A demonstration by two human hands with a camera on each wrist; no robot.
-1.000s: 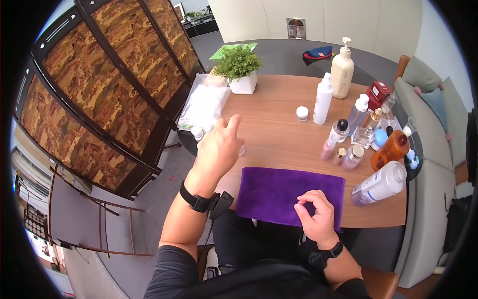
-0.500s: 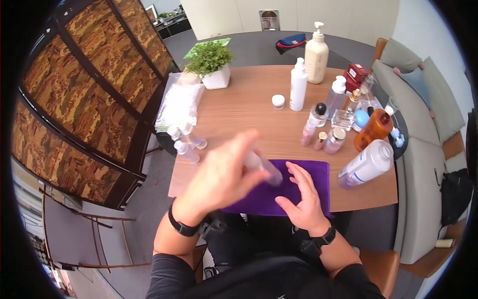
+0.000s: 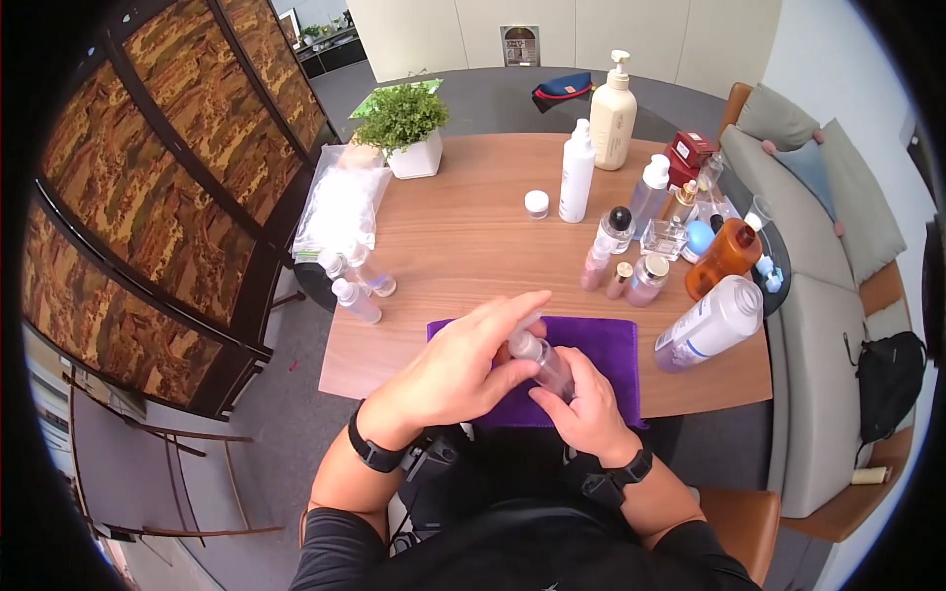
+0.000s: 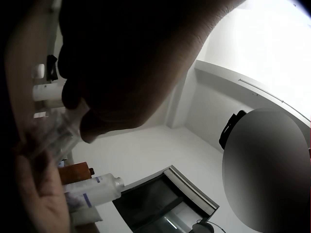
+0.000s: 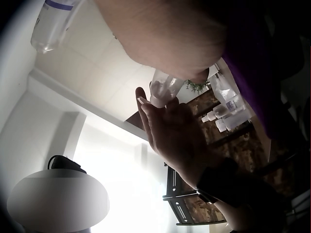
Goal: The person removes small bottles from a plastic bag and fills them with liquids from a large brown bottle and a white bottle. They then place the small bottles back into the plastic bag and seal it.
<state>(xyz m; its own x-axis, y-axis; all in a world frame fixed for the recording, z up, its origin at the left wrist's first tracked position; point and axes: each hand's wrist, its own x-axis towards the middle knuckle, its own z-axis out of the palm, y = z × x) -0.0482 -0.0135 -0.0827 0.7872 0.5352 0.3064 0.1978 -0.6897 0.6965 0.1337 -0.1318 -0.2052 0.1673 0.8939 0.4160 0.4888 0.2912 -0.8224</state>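
"Between left hand (image 3: 458, 369) and right hand (image 3: 593, 414), what's there?"
"A clear bottle (image 3: 554, 374); left pinches its top, right curls round its body; the bottle could slip if the right slackens."

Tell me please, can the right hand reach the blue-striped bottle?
Probably yes: nothing tall stands between the right hand and the blue-striped bottle, though this hand grips the small clear bottle.
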